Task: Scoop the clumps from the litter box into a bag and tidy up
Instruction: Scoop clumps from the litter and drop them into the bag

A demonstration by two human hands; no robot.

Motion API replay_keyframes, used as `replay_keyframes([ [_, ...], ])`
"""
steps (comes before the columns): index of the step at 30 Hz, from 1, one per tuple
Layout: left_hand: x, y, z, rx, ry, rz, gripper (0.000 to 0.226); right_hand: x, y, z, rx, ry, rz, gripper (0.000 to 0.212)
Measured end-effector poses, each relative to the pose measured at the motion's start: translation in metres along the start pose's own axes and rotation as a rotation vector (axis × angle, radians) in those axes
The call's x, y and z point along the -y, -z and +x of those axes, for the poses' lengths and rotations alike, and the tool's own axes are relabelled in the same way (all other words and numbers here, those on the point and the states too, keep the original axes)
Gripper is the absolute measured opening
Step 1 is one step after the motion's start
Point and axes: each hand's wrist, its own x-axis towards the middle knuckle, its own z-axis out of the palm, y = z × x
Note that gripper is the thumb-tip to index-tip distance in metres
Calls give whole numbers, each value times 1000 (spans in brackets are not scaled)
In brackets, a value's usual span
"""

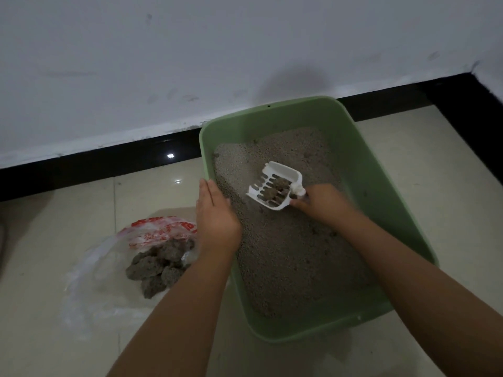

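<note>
A green litter box (386, 186) full of grey litter (288, 254) sits on the tiled floor by the wall. My right hand (324, 204) grips the handle of a white slotted scoop (275, 183), held just above the litter with a few dark clumps (275, 187) in it. My left hand (216, 216) rests on the box's left rim, fingers curled over the edge. To the left of the box lies a clear plastic bag (114, 268) with red print, and several grey clumps (160, 263) are piled in it.
A white wall with a black skirting board (95, 164) runs behind the box. Glossy beige floor tiles (424, 164) surround the box and bag. The wall turns a corner at the far right.
</note>
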Motion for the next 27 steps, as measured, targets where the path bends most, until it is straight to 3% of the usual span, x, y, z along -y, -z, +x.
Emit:
replay_keyframes([
  [3,-1,0,0,0,10,-7,55,21,0,11,-1,36,-14,45],
  [5,-1,0,0,3,8,-4,55,38,-1,17,5,61,15,32],
  [10,0,0,2,13,20,-5,54,63,-14,28,-107,77,153,37],
  [20,3,-1,4,29,34,23,54,57,-38,38,-204,-20,410,37],
  [27,1,0,3,22,48,33,54,51,-40,30,-288,37,495,40],
])
